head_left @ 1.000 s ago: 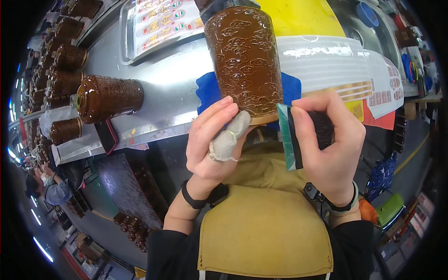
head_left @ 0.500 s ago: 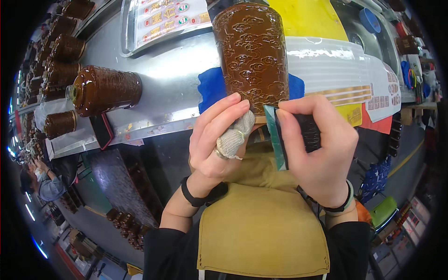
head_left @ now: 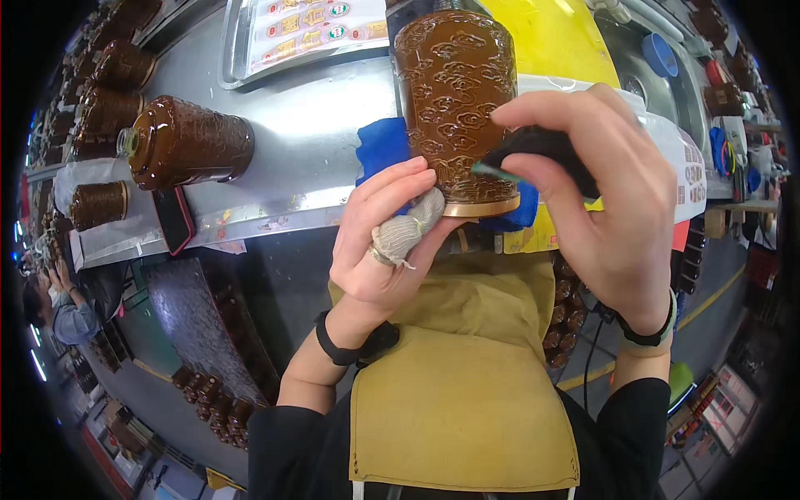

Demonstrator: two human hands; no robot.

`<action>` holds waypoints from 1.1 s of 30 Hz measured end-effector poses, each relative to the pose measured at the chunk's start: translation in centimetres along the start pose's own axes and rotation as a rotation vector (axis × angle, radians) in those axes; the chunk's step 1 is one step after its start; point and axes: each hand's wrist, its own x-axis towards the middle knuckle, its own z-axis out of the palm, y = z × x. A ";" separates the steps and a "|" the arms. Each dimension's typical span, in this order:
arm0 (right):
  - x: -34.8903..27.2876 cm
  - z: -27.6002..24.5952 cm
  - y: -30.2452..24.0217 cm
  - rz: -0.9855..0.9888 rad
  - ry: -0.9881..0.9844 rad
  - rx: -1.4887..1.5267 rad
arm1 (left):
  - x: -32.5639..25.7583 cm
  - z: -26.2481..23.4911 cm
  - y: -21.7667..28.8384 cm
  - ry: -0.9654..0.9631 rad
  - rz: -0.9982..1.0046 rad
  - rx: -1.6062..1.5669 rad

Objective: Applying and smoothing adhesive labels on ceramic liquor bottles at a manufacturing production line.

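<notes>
The brown bottle (head_left: pixel 458 96) lies at one o'clock from the left hand (head_left: pixel 385 229), which is half curled, holding its lower end, and at ten o'clock from the right hand (head_left: pixel 612 196), nearly closed in a pinch on a dark, green-edged pad (head_left: pixel 557 152)

no wording or numbers can be read with certainty. printed matter observed as follows. metal tray (head_left: pixel 227 52), far side of the table (head_left: pixel 308 108), left of centre: contains a label sheet (head_left: pixel 293 55), cut off by the upper edge of the view. visible rows carry gold characters (head_left: pixel 287 24), small red round marks (head_left: pixel 354 35) and green-and-white round emblems (head_left: pixel 337 38). white sheet (head_left: pixel 690 185), right side of the table: bears small reddish-brown square prints (head_left: pixel 693 174), grouped in rows; content too small to read.
</notes>
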 end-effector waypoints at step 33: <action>1.1 -1.3 1.2 -0.054 0.226 -0.197 | -0.1 -1.3 -1.1 -0.055 -0.176 -0.228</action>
